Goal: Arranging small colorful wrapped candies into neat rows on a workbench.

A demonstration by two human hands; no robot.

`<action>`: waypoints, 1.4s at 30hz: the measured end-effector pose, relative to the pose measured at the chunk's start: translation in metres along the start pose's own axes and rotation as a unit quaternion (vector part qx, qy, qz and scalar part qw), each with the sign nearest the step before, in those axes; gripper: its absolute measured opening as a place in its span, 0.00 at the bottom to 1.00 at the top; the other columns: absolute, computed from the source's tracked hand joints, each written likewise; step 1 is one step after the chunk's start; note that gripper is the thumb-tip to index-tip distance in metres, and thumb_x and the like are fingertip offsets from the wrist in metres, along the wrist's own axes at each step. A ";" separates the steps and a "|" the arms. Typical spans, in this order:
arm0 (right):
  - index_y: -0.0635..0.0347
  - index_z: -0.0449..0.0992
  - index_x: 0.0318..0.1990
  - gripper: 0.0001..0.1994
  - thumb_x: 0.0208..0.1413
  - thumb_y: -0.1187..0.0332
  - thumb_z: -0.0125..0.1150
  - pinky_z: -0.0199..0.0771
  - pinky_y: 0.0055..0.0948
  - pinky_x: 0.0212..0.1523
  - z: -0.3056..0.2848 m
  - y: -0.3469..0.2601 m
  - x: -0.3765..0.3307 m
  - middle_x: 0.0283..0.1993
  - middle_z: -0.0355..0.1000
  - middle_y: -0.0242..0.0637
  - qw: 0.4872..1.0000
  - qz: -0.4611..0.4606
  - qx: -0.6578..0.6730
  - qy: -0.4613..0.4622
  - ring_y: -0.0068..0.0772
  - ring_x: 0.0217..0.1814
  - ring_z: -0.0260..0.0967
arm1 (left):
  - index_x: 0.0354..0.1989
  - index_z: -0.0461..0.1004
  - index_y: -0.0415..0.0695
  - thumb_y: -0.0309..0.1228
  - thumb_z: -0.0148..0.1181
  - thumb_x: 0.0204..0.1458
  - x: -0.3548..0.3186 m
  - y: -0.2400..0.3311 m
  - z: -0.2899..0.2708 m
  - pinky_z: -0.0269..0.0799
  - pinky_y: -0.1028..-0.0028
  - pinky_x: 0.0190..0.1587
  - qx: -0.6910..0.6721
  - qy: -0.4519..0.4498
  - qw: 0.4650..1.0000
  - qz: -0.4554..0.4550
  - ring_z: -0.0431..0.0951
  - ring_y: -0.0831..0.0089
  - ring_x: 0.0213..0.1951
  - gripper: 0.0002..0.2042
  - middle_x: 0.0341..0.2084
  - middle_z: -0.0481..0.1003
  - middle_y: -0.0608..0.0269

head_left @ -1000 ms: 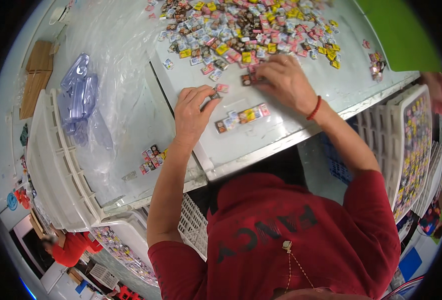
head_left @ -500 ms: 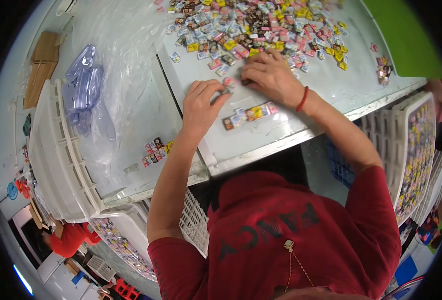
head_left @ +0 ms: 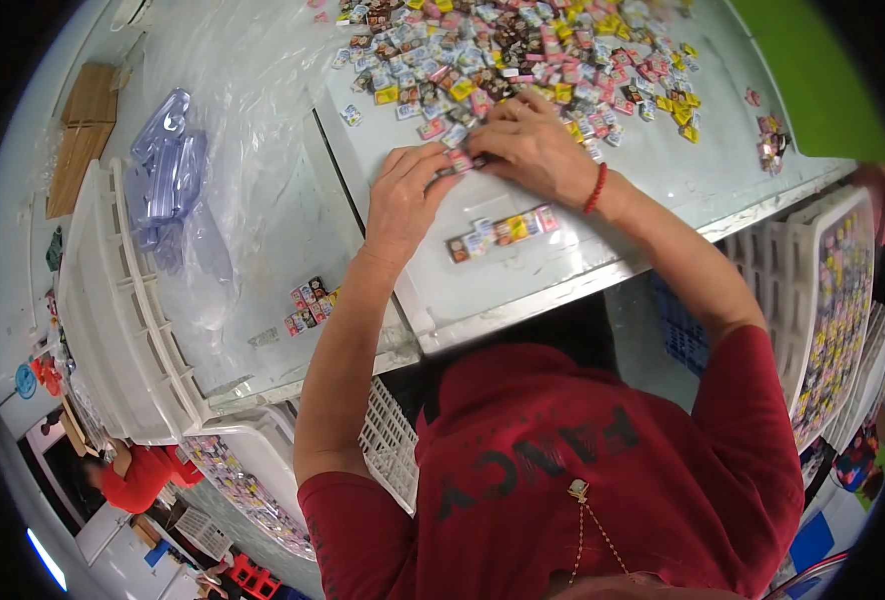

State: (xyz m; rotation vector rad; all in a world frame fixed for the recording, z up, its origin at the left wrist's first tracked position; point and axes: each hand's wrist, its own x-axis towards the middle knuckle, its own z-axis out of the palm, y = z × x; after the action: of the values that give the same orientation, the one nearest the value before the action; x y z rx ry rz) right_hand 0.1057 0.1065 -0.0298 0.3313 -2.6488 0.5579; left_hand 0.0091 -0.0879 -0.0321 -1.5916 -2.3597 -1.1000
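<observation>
My left hand [head_left: 401, 195] pinches a small pink wrapped piece [head_left: 460, 160] between thumb and fingers, just above the white table. Right against it, my right hand [head_left: 543, 148] has its fingers curled together at the near edge of a large heap of small wrapped pieces [head_left: 503, 60] in pink, yellow, brown and white. Something dark shows at the right fingertips, too small to make out. Closer to me lies a short row of pieces [head_left: 511, 230] set side by side, touching neither hand. A small block of pieces [head_left: 309, 308] sits left of my left forearm.
Clear plastic sheeting [head_left: 263, 130] and bluish plastic trays [head_left: 175, 175] cover the left of the table. White crates [head_left: 128, 310] stand at the left edge; a crate [head_left: 828, 310] of pieces is at right. A green panel [head_left: 813, 75] borders the far right. Another person [head_left: 148, 480] is at lower left.
My hands have come together; my left hand has moved slightly right and up to the pink piece, and my right hand has shifted left. The row has not moved.
</observation>
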 end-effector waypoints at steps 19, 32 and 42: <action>0.51 0.78 0.38 0.14 0.40 0.68 0.71 0.58 0.41 0.59 -0.038 -0.031 -0.025 0.40 0.76 0.27 0.998 0.030 0.006 -0.052 0.33 0.48 0.68 | 0.36 0.76 0.41 0.25 0.66 0.42 -0.012 0.052 -0.023 0.72 0.68 0.41 -0.033 -0.029 0.999 -0.032 0.75 0.63 0.38 0.11 0.34 0.77 0.61; 0.53 0.78 0.38 0.15 0.38 0.71 0.70 0.59 0.40 0.57 -0.019 -0.045 -0.049 0.43 0.76 0.28 0.998 0.069 0.008 0.014 0.32 0.47 0.69 | 0.38 0.77 0.40 0.22 0.67 0.38 -0.032 0.054 0.011 0.73 0.68 0.42 -0.014 0.014 1.000 -0.007 0.75 0.62 0.40 0.14 0.37 0.77 0.61; 0.54 0.78 0.39 0.13 0.42 0.71 0.69 0.60 0.41 0.59 -0.011 -0.051 -0.061 0.43 0.75 0.27 0.996 0.061 0.038 0.052 0.30 0.46 0.69 | 0.37 0.77 0.39 0.23 0.67 0.42 -0.037 0.051 0.007 0.73 0.68 0.44 -0.051 -0.016 0.998 -0.012 0.77 0.61 0.42 0.12 0.36 0.78 0.58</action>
State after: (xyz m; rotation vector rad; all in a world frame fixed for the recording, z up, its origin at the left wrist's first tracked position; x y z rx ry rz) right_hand 0.1794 0.0747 -0.0302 0.1584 -2.5637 0.6973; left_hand 0.0710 -0.1023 -0.0281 -1.6285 -2.3851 -1.2284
